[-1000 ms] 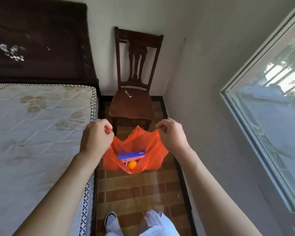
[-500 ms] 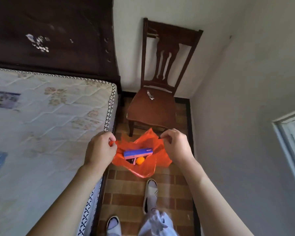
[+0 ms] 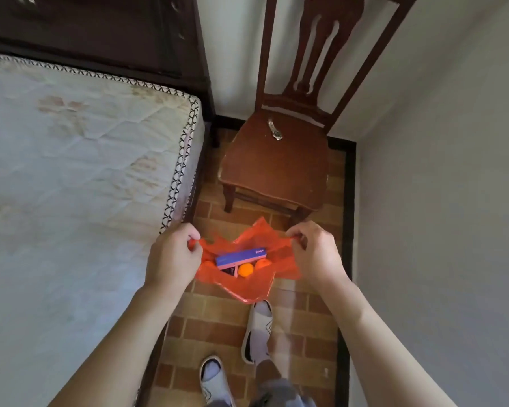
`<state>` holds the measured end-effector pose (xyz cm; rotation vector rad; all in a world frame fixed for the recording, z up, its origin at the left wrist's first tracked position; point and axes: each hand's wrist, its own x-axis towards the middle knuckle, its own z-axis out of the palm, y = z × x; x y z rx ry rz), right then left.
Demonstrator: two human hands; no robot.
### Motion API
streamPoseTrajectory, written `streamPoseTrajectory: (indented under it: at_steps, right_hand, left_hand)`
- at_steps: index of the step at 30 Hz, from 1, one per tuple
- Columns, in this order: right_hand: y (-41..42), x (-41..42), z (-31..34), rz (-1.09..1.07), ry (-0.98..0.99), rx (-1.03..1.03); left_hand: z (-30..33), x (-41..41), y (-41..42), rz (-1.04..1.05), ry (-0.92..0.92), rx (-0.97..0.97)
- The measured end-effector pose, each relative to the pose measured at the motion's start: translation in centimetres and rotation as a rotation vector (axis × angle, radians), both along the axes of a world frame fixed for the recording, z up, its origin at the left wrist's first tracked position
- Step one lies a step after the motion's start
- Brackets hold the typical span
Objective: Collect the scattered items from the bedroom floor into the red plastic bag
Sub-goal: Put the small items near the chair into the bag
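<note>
Head view looks down on the red plastic bag (image 3: 247,277), held open in the air above the brick-patterned floor (image 3: 224,324), just in front of a wooden chair (image 3: 276,168). Inside the bag lie a blue box (image 3: 241,257), an orange ball (image 3: 245,270) below it, and a second orange ball (image 3: 262,263) just beside that; a small dark item under the box is too hidden to name. The left hand (image 3: 172,257) pinches the bag's left rim, fingers curled round the plastic, and the right hand (image 3: 315,254) pinches the right rim the same way, so the mouth is stretched wide between them. A wristwatch (image 3: 274,129) rests on the chair seat near the backrest. A mattress (image 3: 80,171) with patterned edging fills the left side. Two slippered feet (image 3: 257,330) stand on the floor below the bag.
</note>
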<state>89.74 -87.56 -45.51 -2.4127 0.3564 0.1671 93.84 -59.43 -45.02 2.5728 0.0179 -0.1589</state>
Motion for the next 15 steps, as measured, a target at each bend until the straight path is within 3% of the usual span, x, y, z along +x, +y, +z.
streamPoseTrajectory:
  at_steps: [15]
  right_hand:
    - [-0.8, 1.6, -19.4, -0.081, -0.088, -0.007]
  left_hand:
    - [-20.7, 6.8, -0.2, -0.202, -0.084, -0.004]
